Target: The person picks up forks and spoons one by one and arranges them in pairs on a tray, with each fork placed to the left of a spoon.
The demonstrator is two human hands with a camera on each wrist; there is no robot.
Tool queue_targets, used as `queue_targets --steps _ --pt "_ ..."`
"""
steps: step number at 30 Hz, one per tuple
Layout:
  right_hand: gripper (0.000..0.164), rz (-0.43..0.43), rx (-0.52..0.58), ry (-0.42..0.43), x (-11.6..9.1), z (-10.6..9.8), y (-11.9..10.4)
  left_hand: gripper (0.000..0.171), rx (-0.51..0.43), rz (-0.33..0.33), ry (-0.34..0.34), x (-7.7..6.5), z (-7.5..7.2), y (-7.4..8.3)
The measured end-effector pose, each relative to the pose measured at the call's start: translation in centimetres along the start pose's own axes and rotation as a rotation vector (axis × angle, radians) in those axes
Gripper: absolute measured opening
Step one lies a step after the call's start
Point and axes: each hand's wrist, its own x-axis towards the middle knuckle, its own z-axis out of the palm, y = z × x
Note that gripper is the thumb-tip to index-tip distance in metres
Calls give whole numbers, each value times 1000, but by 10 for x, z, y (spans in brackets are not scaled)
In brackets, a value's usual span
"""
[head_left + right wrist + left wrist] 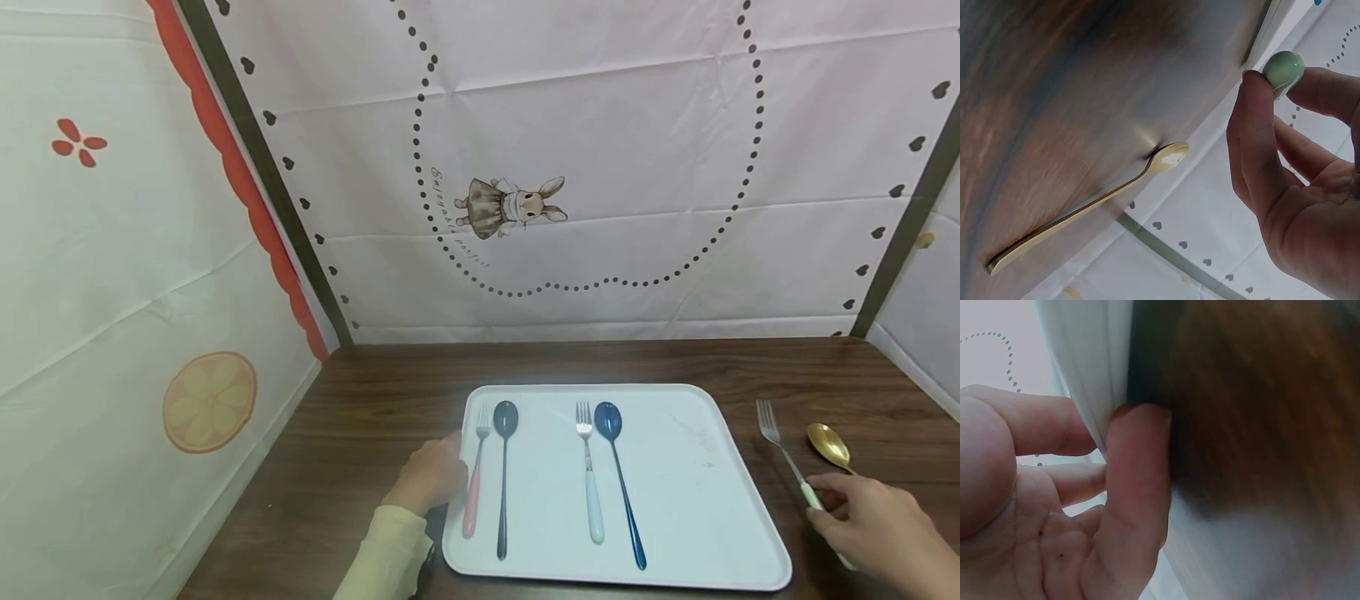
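Right hand [876,518] pinches fork [810,496] above wooden table [360,417], cloth [637,167] behind

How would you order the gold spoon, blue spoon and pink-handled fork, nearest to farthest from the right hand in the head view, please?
1. Gold spoon: on the table, just beyond the right hand.
2. Blue spoon: rightmost utensil on the tray.
3. Pink-handled fork: tray's left side.

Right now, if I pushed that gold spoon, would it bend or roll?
The gold spoon looks metal, so it probably won't bend. Its wide end should stop it rolling far. Its shiny surface might feel slippery.
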Motion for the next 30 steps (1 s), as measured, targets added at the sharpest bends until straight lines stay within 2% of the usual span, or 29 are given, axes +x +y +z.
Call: queue_targets --steps 17,21,30 --pt "41 74 28 -114 3 1 -11 33 10 -4 1 2 1 -2" --pt "41 61 34 -125 4 2 -13 34 12 -8 1 3 1 -1" --pt "35 -25 31 -47 3 9 -14 35 22 -7 1 3 2 -1"
